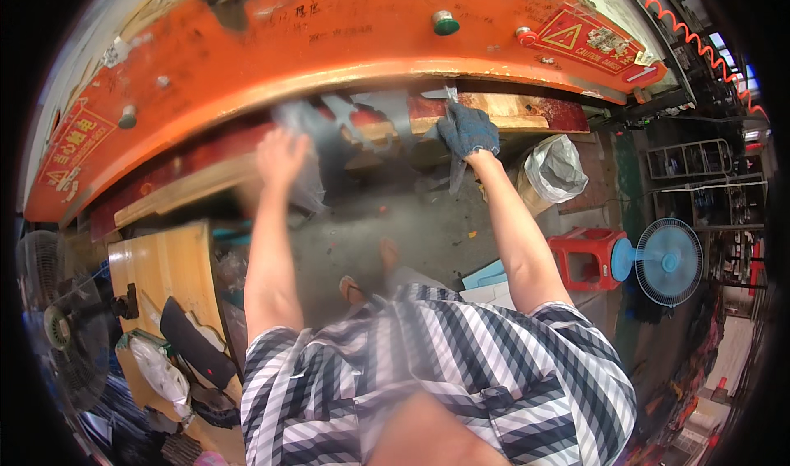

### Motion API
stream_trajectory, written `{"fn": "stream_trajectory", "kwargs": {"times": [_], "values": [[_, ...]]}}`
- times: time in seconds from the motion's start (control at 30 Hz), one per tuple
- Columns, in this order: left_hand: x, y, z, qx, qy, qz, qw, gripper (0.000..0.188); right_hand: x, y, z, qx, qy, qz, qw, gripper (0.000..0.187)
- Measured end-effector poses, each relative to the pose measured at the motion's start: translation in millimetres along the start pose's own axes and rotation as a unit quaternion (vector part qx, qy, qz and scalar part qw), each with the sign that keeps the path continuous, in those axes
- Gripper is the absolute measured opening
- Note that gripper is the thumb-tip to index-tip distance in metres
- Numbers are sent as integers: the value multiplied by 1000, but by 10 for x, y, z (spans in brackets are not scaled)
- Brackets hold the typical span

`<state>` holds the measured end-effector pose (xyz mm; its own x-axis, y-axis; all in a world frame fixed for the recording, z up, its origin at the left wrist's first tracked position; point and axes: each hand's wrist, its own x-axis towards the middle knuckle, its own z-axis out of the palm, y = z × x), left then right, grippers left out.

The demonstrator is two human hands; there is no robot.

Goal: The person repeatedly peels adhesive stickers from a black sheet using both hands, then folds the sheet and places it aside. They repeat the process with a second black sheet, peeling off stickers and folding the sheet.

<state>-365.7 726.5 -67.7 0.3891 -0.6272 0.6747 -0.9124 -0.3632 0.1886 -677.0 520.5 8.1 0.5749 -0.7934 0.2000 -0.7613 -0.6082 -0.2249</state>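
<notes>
A dark, shiny sheet [331, 146] with irregular cut-out holes stretches between my hands, in front of the orange machine beam. My right hand [467, 130], in a dark blue knitted glove, is closed on the sheet's right end, where a strip of clear film hangs down. My left hand [282, 155] is bare and smeared by motion at the other end. Beside it is a translucent, crumpled plastic film [311, 179], also blurred. Whether those left fingers grip the film or the sheet cannot be made out.
The orange beam [329, 42] carries green and red push buttons, above a wooden board [185, 190]. A lined bin [556, 170], a red stool [583, 256] and a blue fan [668, 262] stand at right. A wooden table [164, 260] with dark pieces is at left.
</notes>
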Motion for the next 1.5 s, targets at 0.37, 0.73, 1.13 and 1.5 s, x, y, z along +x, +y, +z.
{"fn": "stream_trajectory", "kwargs": {"times": [0.37,0.73,1.13,1.5], "values": [[39,8,-167,-59,-173,-74,980,60,37,-50,-124,9,-86,33,996,58],[-593,486,-620,-78,-100,-59,990,53,-745,102,-158,31,-19,36,999,53],[-1551,1011,-1226,-36,-49,-69,996,38,-99,-365,-501,69,110,24,991,73],[-2211,1138,-1506,-24,-33,-59,997,27,97,34,-349,389,0,100,916,74]]}}
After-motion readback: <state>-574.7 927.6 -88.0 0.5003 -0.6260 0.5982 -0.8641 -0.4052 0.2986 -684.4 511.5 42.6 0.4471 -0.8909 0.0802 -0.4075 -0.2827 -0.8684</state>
